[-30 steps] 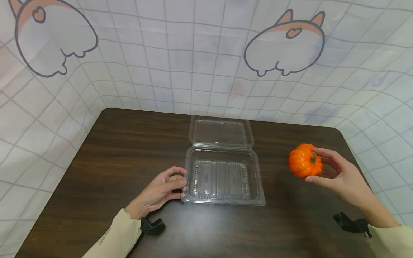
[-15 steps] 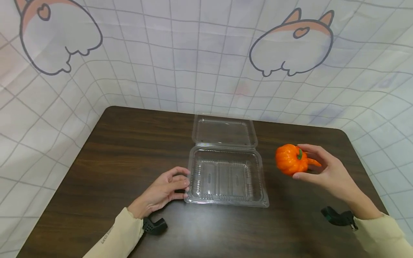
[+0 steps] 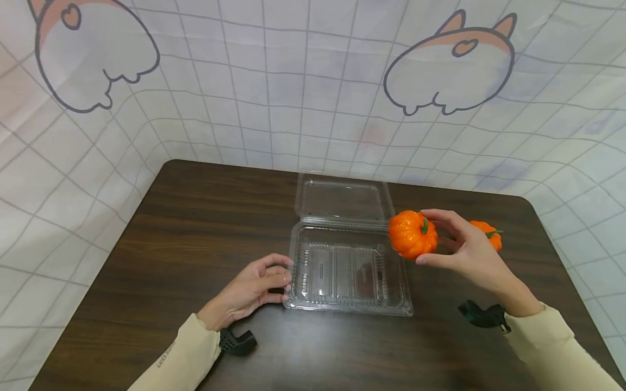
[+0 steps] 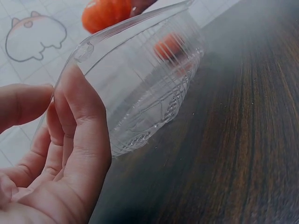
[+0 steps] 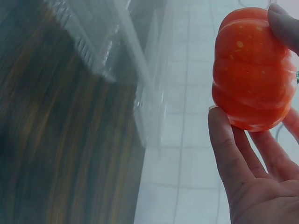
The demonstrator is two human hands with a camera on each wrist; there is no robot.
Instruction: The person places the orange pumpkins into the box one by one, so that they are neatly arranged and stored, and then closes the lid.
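A clear plastic clamshell container stands on the table with its lid laid back. My left hand pinches the container's left rim between thumb and fingers; the pinch shows close up in the left wrist view. In my right hand is a small orange pumpkin with a green stem, gripped between thumb and fingertips. It is raised by the container's right edge, near the back corner. The right wrist view shows that pumpkin large. A second orange pumpkin lies behind the right hand, partly hidden.
The dark wood table has rounded back corners. A white grid-patterned curtain with cartoon dog drawings surrounds its back and sides. Black wrist devices sit at both cuffs.
My right hand has carried the pumpkin leftward to the container's right edge, bringing the second pumpkin into view behind it. The left hand keeps its hold on the rim.
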